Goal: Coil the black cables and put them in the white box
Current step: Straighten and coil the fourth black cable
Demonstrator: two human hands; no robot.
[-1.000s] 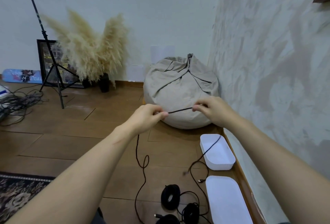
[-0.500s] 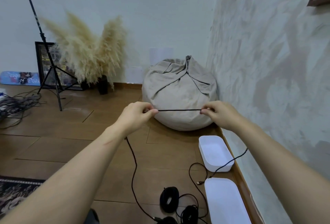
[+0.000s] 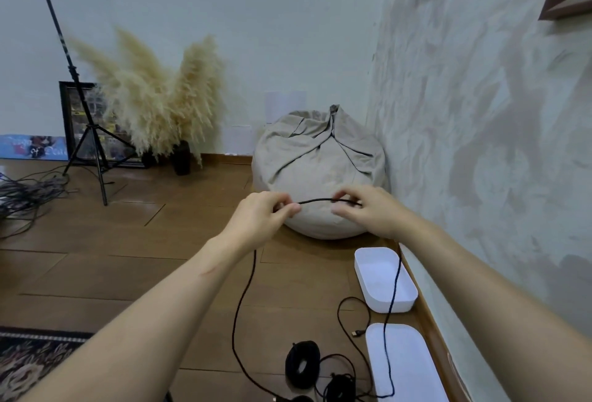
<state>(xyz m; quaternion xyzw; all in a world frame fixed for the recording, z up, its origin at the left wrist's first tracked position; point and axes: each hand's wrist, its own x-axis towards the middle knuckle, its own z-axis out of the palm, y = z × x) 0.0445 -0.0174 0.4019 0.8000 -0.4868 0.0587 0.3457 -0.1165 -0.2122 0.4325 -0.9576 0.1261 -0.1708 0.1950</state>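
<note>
Nearest to us, at the floor's point(image 3: 128, 257) near edge, lie two coiled black cables point(image 3: 302, 364), wound into thick rings and resting side by side, with loose strands looping around them. Just beside them, along the floor's right edge against the wall, rests a flat white lid point(image 3: 403, 369). A patterned rug point(image 3: 28, 366) covers the near left corner.

A little farther along that right edge stands the white box point(image 3: 392, 307), open at the top. A small plug point(image 3: 357, 333) lies on the floor between box and lid.

Above the floor we hold the black cable point(image 3: 320, 200) stretched in a short, slightly arched span between our hands. Our left hand point(image 3: 259, 219) pinches it between thumb and forefinger, and from there the cable drops to the floor and runs toward the coils. Our right hand point(image 3: 368, 212) has its fingers curled over the cable with the thumb held out beneath; from this hand the cable hangs down across the box and over the lid.

Beyond our hands a beige bean bag point(image 3: 317, 158) sits in the far right corner. Along the far edge, left of it, stands pampas grass point(image 3: 153, 97) in dark vases, then a black tripod stand point(image 3: 86, 132) in front of a framed picture point(image 3: 69, 113) leaning on the wall. At the far left edge lies a tangle of wires point(image 3: 25, 193).
</note>
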